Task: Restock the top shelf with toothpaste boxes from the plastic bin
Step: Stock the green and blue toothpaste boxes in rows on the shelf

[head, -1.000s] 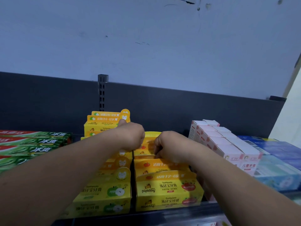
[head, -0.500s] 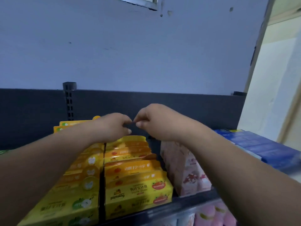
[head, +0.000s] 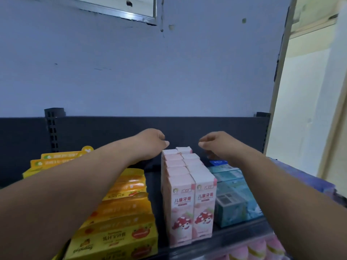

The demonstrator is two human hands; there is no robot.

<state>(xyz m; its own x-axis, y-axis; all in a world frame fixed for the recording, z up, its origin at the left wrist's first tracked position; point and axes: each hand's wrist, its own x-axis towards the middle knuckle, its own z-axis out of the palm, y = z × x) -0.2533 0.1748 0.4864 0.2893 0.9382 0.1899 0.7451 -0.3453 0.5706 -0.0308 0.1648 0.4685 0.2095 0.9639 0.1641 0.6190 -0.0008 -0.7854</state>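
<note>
Left hand (head: 150, 141), right hand (head: 216, 144) loosely curled above rectangular pink toothpaste boxes (head: 185, 201).

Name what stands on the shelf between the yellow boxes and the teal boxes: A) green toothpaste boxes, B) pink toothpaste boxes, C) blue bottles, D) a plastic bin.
B: two rows of upright pink toothpaste boxes stand between the yellow boxes and the teal boxes.
</note>
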